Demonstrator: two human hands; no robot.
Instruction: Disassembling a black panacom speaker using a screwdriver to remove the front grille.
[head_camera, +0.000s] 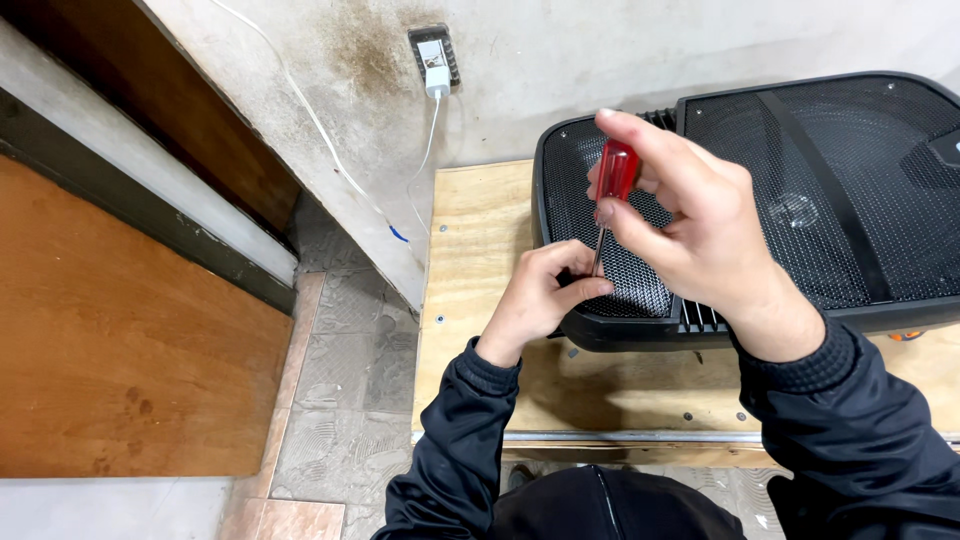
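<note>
A large black speaker (850, 200) with a metal mesh grille lies face up on a plywood bench (480, 230). My right hand (700, 230) grips the red handle of a screwdriver (615, 175), held upright with its shaft pointing down at the speaker's near left corner. My left hand (540, 295) rests on that corner, its fingers pinched around the lower end of the shaft by the tip. Both arms wear dark sleeves. The tip itself is hidden behind my fingers.
A white charger (437, 75) sits in a wall socket, its cable (330, 150) trailing down the stained wall. A brown wooden panel (110, 330) lies to the left, with grey floor tiles (350, 370) between it and the bench. A small orange thing (905, 336) peeks out under the speaker.
</note>
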